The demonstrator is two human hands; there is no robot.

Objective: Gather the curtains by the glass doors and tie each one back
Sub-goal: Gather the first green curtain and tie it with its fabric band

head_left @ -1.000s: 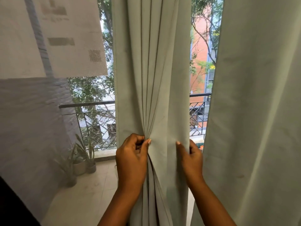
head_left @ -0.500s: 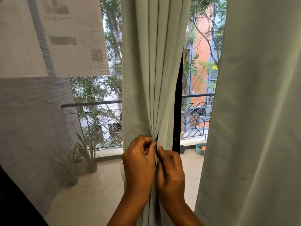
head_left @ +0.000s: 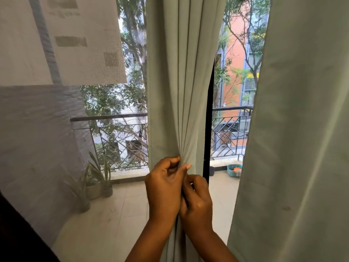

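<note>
Both hands bunch the middle curtain (head_left: 175,82): left hand (head_left: 164,188) pinches the pleats, right hand (head_left: 198,201) grips alongside at four o'clock. A loosened pinch could let the folds spill apart, I reckon.

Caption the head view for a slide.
Both hands, left hand and right hand, pinch the middle curtain into gathered pleats.

Two bare hands and forearms, nothing worn

I'm seeing the left hand (head_left: 164,188) and right hand (head_left: 198,200) coming up from the bottom edge, both uncovered. I'm spotting no sleeve, ring, watch or glove on the parts showing. The fingernails are looking short and plain, one thumbnail catching the light.
</note>
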